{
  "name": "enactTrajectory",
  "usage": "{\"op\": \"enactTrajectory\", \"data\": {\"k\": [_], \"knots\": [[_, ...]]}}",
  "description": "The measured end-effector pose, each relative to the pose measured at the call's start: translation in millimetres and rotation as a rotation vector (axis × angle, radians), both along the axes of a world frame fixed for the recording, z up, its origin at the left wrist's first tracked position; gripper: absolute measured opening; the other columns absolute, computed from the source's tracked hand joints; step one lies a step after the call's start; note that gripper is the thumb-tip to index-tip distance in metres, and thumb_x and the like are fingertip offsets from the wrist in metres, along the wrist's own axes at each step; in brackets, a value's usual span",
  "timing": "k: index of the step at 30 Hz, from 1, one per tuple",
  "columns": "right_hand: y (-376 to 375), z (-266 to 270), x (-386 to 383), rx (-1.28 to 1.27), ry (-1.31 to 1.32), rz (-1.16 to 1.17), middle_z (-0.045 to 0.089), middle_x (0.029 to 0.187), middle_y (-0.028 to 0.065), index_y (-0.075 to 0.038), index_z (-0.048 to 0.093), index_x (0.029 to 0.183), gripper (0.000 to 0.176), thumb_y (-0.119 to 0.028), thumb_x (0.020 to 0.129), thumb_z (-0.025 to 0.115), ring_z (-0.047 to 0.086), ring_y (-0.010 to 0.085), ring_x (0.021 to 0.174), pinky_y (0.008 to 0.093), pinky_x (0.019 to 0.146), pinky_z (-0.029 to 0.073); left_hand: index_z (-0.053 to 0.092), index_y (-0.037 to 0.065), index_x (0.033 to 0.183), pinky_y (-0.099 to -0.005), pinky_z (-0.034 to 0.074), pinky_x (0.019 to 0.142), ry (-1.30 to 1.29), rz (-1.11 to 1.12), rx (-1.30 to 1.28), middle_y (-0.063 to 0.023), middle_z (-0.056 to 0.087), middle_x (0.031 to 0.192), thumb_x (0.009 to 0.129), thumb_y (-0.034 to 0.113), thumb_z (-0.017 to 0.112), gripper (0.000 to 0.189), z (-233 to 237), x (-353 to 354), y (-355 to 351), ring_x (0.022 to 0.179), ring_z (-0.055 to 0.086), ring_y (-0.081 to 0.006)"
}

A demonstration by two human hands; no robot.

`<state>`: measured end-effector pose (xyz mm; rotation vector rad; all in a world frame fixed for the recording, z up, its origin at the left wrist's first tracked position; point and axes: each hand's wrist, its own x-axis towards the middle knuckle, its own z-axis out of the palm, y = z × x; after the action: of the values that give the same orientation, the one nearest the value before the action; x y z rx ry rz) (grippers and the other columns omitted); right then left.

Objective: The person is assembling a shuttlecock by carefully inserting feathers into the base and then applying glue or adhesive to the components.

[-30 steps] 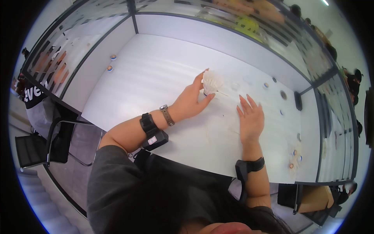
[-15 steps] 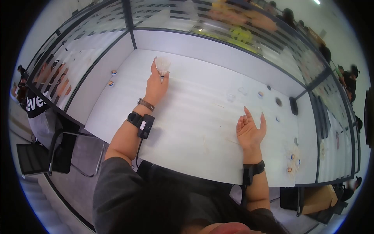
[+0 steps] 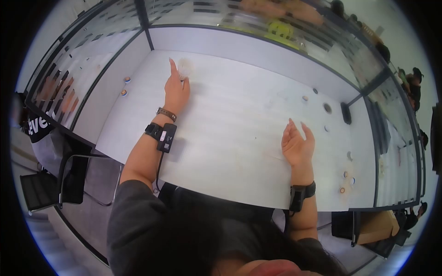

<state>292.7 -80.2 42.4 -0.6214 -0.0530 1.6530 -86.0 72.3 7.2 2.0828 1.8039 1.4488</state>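
Note:
A white feathered shuttlecock is at the far left part of the white table, its feathers pointing away from me. My left hand is right at its base end. The index finger stretches out to the left, apart from the feathers, and the thumb is close by the base; the other fingers are largely hidden. My left hand looks open. Over the right half of the table, my right hand is turned palm up, open and holding nothing, with thumb and fingers apart.
Two small round caps sit near the left wall. Several similar pieces and loose feathers lie at the right front. A round hole and another cap are farther back. Low partitions border the table; people are beyond.
My left index finger has spread away from the shuttlecock's feathers, leaving a gap. My right hand stays open, nearly in place. The whole view has shifted slightly.

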Motion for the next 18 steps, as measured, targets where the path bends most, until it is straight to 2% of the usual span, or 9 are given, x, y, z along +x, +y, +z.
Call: {"op": "enactTrajectory", "data": {"k": [1, 2, 5, 6, 12, 18], "knots": [[-1.1, 1.5, -0.8, -0.003, -0.014, -0.017, 0.070, 0.092, 0.0049, -0.002, 0.063, 0.111, 0.032, -0.027, 0.094, 0.056, 0.069, 0.0189, 0.095, 0.0295, 0.083, 0.059, 0.001, -0.005, 0.155, -0.0431, 0.050, 0.076, -0.017, -0.009, 0.010, -0.0181, 0.065, 0.091, 0.088, 0.004, 0.058, 0.088, -4.0, -1.7, 1.6, 0.081, 0.063, -0.0342], [-0.1, -2.0, 2.5, 0.027, 0.012, -0.015, 0.070, 0.101, 0.0089, 0.000, 0.063, 0.110, 0.031, -0.025, 0.094, 0.055, 0.068, 0.0225, 0.104, 0.0315, 0.087, 0.058, 0.000, -0.005, 0.155, -0.0429, 0.050, 0.076, -0.036, -0.018, 0.023, -0.0179, 0.065, 0.089, 0.088, 0.005, 0.058, 0.089, -8.7, -3.2, 5.0, 0.080, 0.063, -0.0341], [-1.2, 6.7, -3.2, -0.013, -0.056, -0.110, 0.067, 0.116, 0.0140, 0.002, 0.058, 0.113, 0.031, -0.022, 0.095, 0.054, 0.064, 0.0274, 0.115, 0.0339, 0.092, 0.057, -0.002, -0.006, 0.155, -0.0426, 0.050, 0.076, -0.042, -0.009, 0.020, -0.0171, 0.065, 0.086, 0.087, 0.004, 0.059, 0.092, -13.1, -1.5, 6.0, 0.078, 0.064, -0.0336], [-1.8, 4.4, -3.4, 0.023, -0.056, -0.122, 0.059, 0.130, 0.0193, 0.004, 0.050, 0.120, 0.035, -0.019, 0.094, 0.052, 0.058, 0.0328, 0.125, 0.0371, 0.096, 0.056, -0.002, -0.006, 0.155, -0.0425, 0.050, 0.076, -0.035, -0.003, 0.008, -0.0169, 0.065, 0.085, 0.086, 0.004, 0.059, 0.093, -12.7, -1.6, 4.7, 0.078, 0.064, -0.0334], [2.5, 3.0, -8.4, 0.019, -0.088, -0.163, 0.050, 0.138, 0.0247, 0.005, 0.037, 0.132, 0.045, -0.016, 0.094, 0.050, 0.054, 0.0404, 0.127, 0.0420, 0.100, 0.054, -0.002, -0.003, 0.156, -0.0430, 0.051, 0.079, 0.005, -0.019, -0.012, -0.0179, 0.067, 0.098, 0.081, -0.001, 0.058, 0.096, -14.3, -3.9, 4.7, 0.086, 0.064, -0.0355], [6.7, -4.6, 7.5, 0.056, -0.008, -0.195, 0.050, 0.138, 0.0264, 0.006, 0.038, 0.131, 0.044, -0.014, 0.093, 0.049, 0.053, 0.0431, 0.126, 0.0465, 0.102, 0.052, 0.007, 0.001, 0.157, -0.0456, 0.049, 0.087, 0.054, 0.088, -0.022, -0.0185, 0.067, 0.108, 0.079, -0.001, 0.057, 0.093, -12.1, -3.3, 3.1, 0.094, 0.063, -0.0364]]}}
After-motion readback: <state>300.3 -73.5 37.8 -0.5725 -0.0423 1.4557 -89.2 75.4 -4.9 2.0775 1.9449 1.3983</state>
